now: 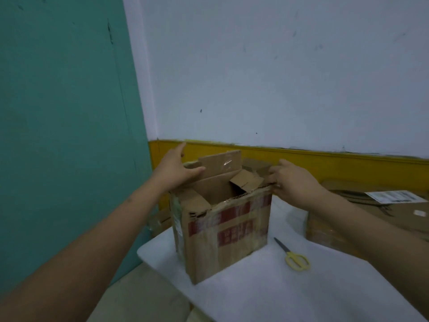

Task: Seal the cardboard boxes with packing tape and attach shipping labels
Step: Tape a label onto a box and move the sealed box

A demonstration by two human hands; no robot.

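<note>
The worn, creased cardboard box stands upright on my white table, open end up, red-printed tape across its front. My left hand rests nearly flat on the raised back flap; my right hand pinches the right rim. Yellow-handled scissors lie nearby.

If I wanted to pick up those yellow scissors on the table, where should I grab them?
Take the scissors by the yellow handle loops, coming from above on the near side. They lie flat on the white table with the blades pointing away toward the cardboard box, so the handles are closest and safest.
</note>
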